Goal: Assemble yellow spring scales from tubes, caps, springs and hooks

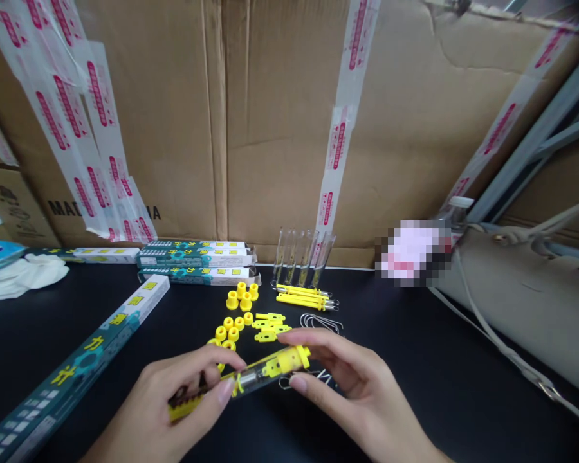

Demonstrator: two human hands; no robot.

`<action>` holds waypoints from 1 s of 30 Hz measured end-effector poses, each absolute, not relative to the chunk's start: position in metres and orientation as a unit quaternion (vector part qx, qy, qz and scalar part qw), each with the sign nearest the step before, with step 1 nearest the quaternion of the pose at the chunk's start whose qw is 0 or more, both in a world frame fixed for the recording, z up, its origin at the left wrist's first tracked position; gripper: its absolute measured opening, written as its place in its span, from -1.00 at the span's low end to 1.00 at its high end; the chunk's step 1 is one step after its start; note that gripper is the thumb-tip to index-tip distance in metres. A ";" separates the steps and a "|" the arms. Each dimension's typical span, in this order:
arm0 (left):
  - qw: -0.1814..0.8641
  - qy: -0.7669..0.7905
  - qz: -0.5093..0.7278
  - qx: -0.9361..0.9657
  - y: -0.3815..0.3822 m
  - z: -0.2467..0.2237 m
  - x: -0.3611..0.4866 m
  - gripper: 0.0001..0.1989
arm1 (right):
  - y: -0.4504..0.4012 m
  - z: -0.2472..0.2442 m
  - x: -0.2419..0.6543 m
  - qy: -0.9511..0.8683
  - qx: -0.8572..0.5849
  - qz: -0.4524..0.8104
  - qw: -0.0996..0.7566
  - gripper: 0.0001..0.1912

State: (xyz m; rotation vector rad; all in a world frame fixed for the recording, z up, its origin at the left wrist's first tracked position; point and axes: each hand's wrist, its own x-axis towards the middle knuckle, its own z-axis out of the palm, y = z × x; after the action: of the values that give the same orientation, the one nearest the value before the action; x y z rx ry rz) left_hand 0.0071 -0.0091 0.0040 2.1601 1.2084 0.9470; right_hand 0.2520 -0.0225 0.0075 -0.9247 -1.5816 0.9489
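Note:
A clear tube with yellow parts inside [255, 377] is held slanted above the black table. My left hand [188, 399] is wrapped round its lower left part, thumb and index finger on the tube. At the tube's right end sits a yellow cap [301, 357]. My right hand [352, 386] is around that end with thumb and index finger apart; whether they touch the cap I cannot tell. Just behind lie yellow flat pieces [271, 326], yellow ring caps [233, 334] and wire hooks [321, 321], partly hidden by my hands.
Clear tubes [302, 260] stand against the cardboard at the back, with yellow rods [306, 299] before them. Printed boxes [195, 257] are stacked behind; a long box [84, 360] lies at left. A beige bag [525, 302] sits at right, a white cloth [24, 275] at far left.

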 end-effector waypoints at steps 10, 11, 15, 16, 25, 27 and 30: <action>0.253 0.481 0.356 0.760 -0.014 0.009 0.011 -0.81 | -0.021 0.001 0.253 -0.637 -0.362 0.417 0.537 -0.69; 0.258 0.487 0.351 0.757 -0.013 0.008 0.011 -0.80 | -0.020 0.000 0.253 -0.628 -0.362 0.430 0.538 -0.69; 0.244 0.466 0.341 0.779 -0.008 0.001 0.007 -0.77 | -0.020 0.001 0.252 -0.624 -0.361 0.443 0.533 -0.72; 0.243 0.458 0.338 0.785 -0.007 0.000 0.006 -0.76 | -0.021 0.002 0.252 -0.626 -0.358 0.443 0.533 -0.71; 0.293 0.438 0.311 0.791 -0.008 -0.006 -0.004 -0.76 | -0.022 0.007 0.252 -0.641 -0.367 0.419 0.528 -0.78; 0.279 0.431 0.316 0.798 -0.008 -0.005 -0.003 -0.76 | -0.021 0.006 0.253 -0.632 -0.365 0.431 0.531 -0.73; 0.259 0.414 0.324 0.810 -0.007 -0.003 0.000 -0.75 | -0.019 0.005 0.254 -0.608 -0.359 0.461 0.539 -0.68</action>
State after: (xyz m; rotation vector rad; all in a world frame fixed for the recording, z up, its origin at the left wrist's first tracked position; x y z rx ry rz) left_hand 0.0005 -0.0066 -0.0028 2.1950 1.1228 0.8765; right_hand 0.2535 -0.0192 0.0046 -0.8532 -1.4453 1.0955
